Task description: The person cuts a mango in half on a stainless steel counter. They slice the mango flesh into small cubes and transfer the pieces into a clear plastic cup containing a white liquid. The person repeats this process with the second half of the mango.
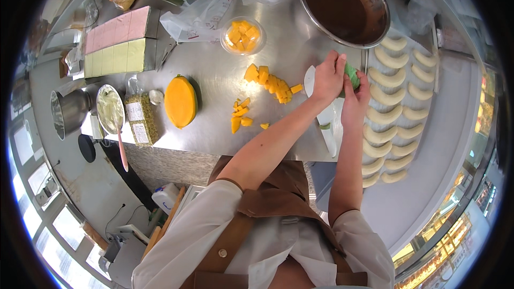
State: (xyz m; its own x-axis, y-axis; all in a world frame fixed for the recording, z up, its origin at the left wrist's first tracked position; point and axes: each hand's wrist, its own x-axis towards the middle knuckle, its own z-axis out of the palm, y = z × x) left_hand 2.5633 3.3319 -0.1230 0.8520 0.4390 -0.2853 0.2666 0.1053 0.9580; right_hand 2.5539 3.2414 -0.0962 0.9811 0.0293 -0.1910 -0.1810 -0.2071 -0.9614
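Observation:
My left hand and my right hand meet at the right side of the steel table, both gripping a bunched green cloth. Partly under my left forearm lies a knife with a pale blade. Left of my hands are a cluster of diced mango and a few smaller mango pieces. A clear plastic cup holds more mango cubes. Farther left rests an orange mango half, cut face up.
A steel bowl of dark brown liquid stands beyond my hands. Rows of pale, banana-shaped pieces cover paper on the right. At left are a pistachio-coloured bag of chopped nuts, a cream bowl with a pink spatula, and pink and yellow-green boxes.

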